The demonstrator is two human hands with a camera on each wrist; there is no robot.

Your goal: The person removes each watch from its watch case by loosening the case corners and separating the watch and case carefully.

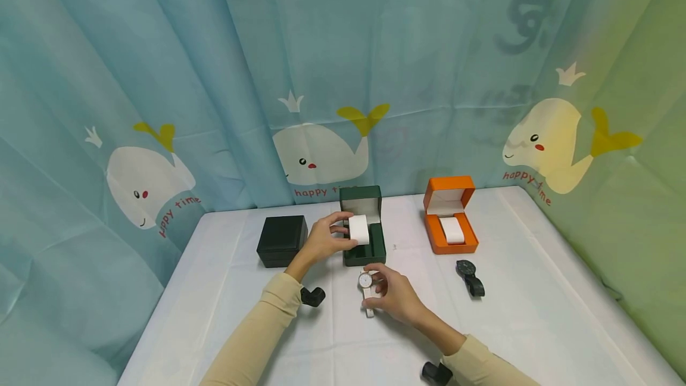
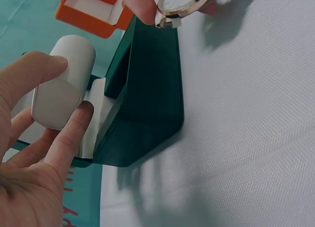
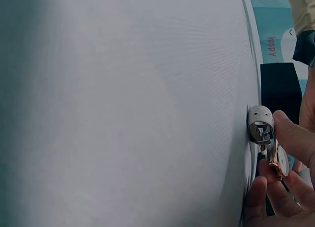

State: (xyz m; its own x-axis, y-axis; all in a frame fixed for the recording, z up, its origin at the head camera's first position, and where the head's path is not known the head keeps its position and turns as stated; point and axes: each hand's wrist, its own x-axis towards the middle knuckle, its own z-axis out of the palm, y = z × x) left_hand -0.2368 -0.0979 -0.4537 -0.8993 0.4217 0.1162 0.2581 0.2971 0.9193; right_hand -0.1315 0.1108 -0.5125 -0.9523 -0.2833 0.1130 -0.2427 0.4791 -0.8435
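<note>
My left hand (image 1: 324, 238) pinches a white watch cushion (image 1: 359, 230) between thumb and fingers, over the open green watch box (image 1: 378, 244). In the left wrist view the cushion (image 2: 74, 64) shows a rounded end and is raised out of the box (image 2: 152, 84). My right hand (image 1: 395, 294) holds a wristwatch (image 1: 365, 280) with a white strap and pale dial, just in front of the green box. Seen from the right wrist, thumb and fingers grip the watch (image 3: 280, 160) at its case and strap, and its gold-toned case edge shows.
A closed black box (image 1: 281, 239) stands left of the green one. Farther right, an open orange box (image 1: 450, 249) holds a white cushion (image 1: 452, 230). A black watch (image 1: 470, 277) lies on the white-covered table (image 1: 514, 314) before it. A patterned curtain (image 1: 429, 76) hangs behind.
</note>
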